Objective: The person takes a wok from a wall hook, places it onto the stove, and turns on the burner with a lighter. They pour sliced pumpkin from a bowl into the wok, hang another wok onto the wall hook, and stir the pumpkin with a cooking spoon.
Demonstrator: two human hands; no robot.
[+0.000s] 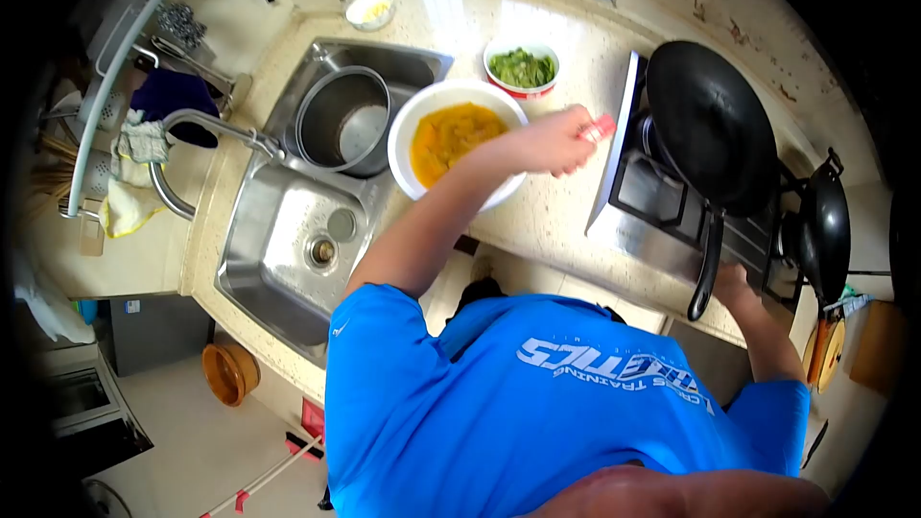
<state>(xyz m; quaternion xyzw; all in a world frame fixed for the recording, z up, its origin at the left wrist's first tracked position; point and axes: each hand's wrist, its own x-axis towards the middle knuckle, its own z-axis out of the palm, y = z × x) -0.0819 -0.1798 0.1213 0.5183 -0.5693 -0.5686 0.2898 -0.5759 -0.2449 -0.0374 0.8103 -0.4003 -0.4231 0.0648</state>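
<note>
My left hand (561, 144) is closed around a small red-and-white item (599, 129), whose kind I cannot make out. That arm reaches across a large white bowl (402, 149) of beaten egg (451, 134). Beyond it is a smaller bowl of chopped green vegetables (523, 68). My right hand (731, 286) is low at the front edge of the gas stove (628, 221), beside the handle of a black wok (710, 125). Its fingers are mostly hidden, so its grip is unclear. The wok sits over the left burner.
A double sink (269, 221) with a curved faucet (173, 187) lies left, holding a dark pot (342, 120). A small white bowl (370, 11) stands in the back corner. Another black pan (823, 221) is at the right. Cloths (144, 168) hang from the left rack.
</note>
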